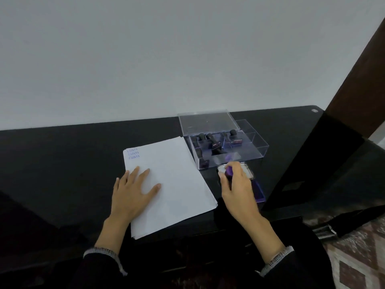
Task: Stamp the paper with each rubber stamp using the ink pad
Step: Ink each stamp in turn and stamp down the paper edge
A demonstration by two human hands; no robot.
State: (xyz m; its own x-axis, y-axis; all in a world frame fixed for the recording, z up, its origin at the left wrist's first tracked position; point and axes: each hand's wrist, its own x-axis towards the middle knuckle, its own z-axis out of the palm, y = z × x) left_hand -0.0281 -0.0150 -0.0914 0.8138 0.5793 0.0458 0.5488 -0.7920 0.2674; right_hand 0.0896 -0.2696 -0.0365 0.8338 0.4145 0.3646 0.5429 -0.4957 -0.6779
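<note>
We see the paper (168, 184), a thin white stack, lying on the black desk (62, 163). Our left hand (133, 188) rests flat on the paper's left half, fingers straight and spread. At the paper's far left corner, blue imprints read "SAMPLE" (133, 153), repeated in rows. Just right of the paper, our right hand (237, 184) grips a purple-handled rubber stamp (229, 171) over the ink pad (257, 189). Beyond the ink pad, right of the paper's far edge, stands a clear plastic box (227, 147), lid raised, holding more black-handled stamps (210, 140).
</note>
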